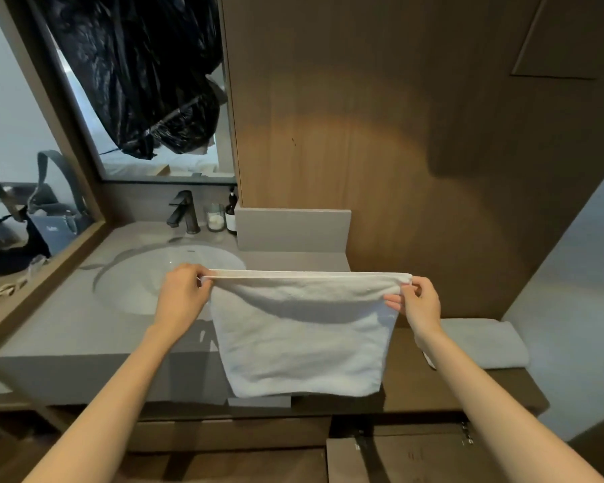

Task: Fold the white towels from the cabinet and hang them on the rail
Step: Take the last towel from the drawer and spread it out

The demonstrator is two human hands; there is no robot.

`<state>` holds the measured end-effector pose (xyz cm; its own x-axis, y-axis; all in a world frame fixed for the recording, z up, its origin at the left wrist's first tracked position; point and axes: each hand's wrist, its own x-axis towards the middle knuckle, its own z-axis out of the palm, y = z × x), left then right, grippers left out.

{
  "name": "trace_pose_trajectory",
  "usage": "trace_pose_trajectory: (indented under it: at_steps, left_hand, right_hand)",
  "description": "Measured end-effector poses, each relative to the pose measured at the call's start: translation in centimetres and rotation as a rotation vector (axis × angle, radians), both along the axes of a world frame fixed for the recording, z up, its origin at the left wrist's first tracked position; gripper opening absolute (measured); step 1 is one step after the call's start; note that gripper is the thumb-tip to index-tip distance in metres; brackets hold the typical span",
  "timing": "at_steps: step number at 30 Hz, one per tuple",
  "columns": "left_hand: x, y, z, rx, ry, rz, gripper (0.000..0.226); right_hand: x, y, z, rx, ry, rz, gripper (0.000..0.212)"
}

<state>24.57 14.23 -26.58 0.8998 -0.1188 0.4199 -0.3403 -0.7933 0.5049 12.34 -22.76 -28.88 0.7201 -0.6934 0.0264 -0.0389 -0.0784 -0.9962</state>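
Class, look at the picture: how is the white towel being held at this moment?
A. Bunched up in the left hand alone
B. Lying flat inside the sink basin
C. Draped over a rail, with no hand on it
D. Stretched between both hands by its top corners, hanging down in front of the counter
D: the left hand and right hand each pinch a top corner of the white towel, which hangs freely below its taut upper edge.

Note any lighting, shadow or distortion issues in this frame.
Head view: a warm spotlight pools on the wood panel, with dark shadow to its right; the wide-angle lens tilts the mirror frame; the white towel is sharp, its sagging top fold shading the cloth below.
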Motion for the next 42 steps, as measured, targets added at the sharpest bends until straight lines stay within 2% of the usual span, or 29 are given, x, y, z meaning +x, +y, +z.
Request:
trace_pose_trajectory:
  at_steps: [6, 9, 12, 14, 18, 21, 28, 30, 34, 38, 42]
  left_hand:
    - [6.5, -0.3, -0.3, 0.0, 0.041, -0.028, 0.013]
    - [9.4, -0.8, -1.0, -0.008, 0.055, -0.025, 0.013]
    - [11.7, -1.7, -1.3, -0.015, 0.058, -0.009, 0.015]
    - [13.0, -2.4, -1.7, -0.067, 0.081, 0.004, 0.016]
    - [16.4, -3.6, -2.9, -0.312, 0.307, 0.062, 0.021]
    - [18.7, -5.1, -4.1, -0.339, 0.362, 0.117, 0.021]
    - [24.2, -7.4, -7.8, -0.262, 0.501, 0.168, 0.028]
    - [25.2, -7.8, -8.5, -0.253, 0.552, 0.154, 0.021]
    - [27.1, -8.6, -10.3, -0.139, 0.54, 0.117, 0.011]
    - [29.6, -9.3, -12.5, -0.137, 0.54, 0.168, 0.023]
    - [31.9, -9.7, -13.7, -0.127, 0.52, 0.182, 0.029]
  right_hand:
    - [4.6, 0.0, 0.0, -0.03, 0.011, -0.044, 0.01]
    - [7.0, -0.1, 0.0, -0.001, -0.018, -0.065, 0.017]
    - [9.3, -0.4, -0.2, -0.021, -0.015, -0.079, 0.009]
    - [11.0, -0.6, -0.4, -0.021, -0.024, -0.077, 0.007]
    - [15.1, -1.9, -2.5, -0.036, 0.022, -0.07, 0.008]
    - [18.2, -3.0, -4.4, -0.023, 0.076, -0.072, 0.011]
    - [24.8, -4.9, -9.3, 0.024, 0.192, -0.119, 0.005]
    - [26.2, -5.2, -10.2, 0.019, 0.239, -0.132, 0.003]
    - [28.7, -6.0, -12.3, 0.036, 0.289, -0.14, 0.003]
    - [31.1, -6.5, -13.8, 0.006, 0.389, -0.142, 0.006]
    - [31.8, -6.2, -13.1, -0.239, 0.514, -0.143, 0.028]
